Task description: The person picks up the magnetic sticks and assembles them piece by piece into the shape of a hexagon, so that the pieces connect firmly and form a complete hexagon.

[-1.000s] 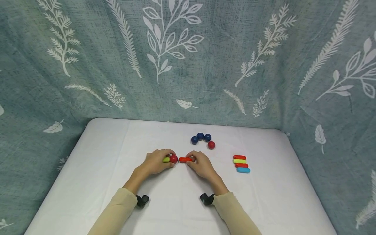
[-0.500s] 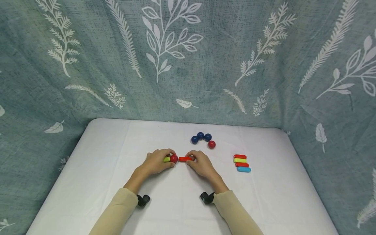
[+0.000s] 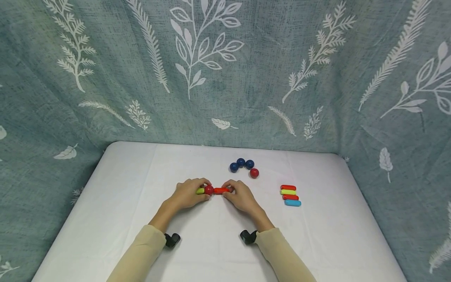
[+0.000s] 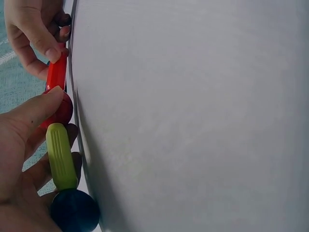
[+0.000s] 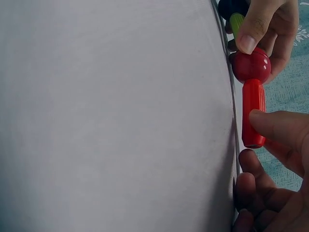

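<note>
My left hand [image 3: 188,193] pinches a red ball [image 3: 209,190] between thumb and fingers. A yellow-green rod [image 4: 61,157] joins that ball to a dark blue ball [image 4: 75,211] under the left palm, hidden in the head view. From the right, my right hand [image 3: 241,196] pinches a red rod [image 5: 253,113] with thumb and fingertips. The rod's far end meets the red ball in the right wrist view, so ball and rods lie in one line. The rod's other end, flat and free, shows past the right thumb.
Several dark blue balls [image 3: 241,162] and another red ball [image 3: 254,173] lie behind the hands on the white table [image 3: 317,243]. To the right, a red rod [image 3: 288,187], a yellow-green rod [image 3: 288,192], another red rod [image 3: 290,197] and a blue rod [image 3: 293,203] lie stacked side by side.
The small gap between the red rod and the red ball has closed; my right hand has brought the rod slightly left against the ball. My left hand still holds the ball.
</note>
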A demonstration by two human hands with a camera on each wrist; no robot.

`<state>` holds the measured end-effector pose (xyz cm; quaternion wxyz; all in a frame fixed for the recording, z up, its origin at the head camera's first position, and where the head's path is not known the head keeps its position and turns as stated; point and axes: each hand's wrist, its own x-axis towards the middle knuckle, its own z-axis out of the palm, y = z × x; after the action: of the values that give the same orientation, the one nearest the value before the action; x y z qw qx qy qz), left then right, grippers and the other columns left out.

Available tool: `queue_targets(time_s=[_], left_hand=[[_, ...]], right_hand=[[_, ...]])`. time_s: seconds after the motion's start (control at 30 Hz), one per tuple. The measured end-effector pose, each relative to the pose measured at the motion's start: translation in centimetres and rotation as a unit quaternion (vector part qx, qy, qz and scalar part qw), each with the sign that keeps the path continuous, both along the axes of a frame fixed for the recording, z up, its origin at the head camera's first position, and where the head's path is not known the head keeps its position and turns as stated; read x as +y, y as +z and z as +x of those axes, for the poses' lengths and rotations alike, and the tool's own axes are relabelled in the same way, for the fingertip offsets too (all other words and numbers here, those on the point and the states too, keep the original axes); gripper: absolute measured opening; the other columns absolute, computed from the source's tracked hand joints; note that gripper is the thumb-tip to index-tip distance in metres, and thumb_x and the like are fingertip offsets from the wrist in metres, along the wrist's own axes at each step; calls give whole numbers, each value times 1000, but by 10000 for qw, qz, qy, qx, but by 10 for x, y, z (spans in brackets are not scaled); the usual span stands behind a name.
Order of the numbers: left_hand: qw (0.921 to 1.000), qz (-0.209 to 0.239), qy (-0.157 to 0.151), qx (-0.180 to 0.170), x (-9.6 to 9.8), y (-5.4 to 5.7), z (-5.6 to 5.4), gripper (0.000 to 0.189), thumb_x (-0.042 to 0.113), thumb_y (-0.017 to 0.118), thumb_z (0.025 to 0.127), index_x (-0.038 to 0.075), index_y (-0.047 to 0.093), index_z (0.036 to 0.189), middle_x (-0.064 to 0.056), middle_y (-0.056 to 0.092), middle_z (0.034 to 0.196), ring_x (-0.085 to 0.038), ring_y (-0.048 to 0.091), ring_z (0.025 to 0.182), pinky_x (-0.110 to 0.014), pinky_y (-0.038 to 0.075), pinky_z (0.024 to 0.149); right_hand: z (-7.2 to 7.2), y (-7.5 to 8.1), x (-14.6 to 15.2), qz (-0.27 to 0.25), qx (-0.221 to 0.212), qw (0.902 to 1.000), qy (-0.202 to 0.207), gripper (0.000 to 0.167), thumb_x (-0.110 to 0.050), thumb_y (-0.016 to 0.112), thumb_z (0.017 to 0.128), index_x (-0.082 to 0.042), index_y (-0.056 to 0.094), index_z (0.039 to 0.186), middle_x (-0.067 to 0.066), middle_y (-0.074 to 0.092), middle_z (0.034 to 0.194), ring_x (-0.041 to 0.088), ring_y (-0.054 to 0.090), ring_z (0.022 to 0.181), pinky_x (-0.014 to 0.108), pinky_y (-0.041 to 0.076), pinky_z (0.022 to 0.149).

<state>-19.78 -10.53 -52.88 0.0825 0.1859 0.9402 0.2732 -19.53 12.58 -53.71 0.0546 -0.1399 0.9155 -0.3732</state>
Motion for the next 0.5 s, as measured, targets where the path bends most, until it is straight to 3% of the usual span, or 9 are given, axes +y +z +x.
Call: queue_targets(time_s=[0.5], left_hand=[[9996,-260,5,109,2,0,2,39,37,77,88,27,65,124,4,65,103,-18,58,97,-50,41,82]], right_hand=[[-1,-3,2,-163,94,9998,75,17,-13,75,90,-14,71,108,-1,60,86,17,50,76,34,41,68]])
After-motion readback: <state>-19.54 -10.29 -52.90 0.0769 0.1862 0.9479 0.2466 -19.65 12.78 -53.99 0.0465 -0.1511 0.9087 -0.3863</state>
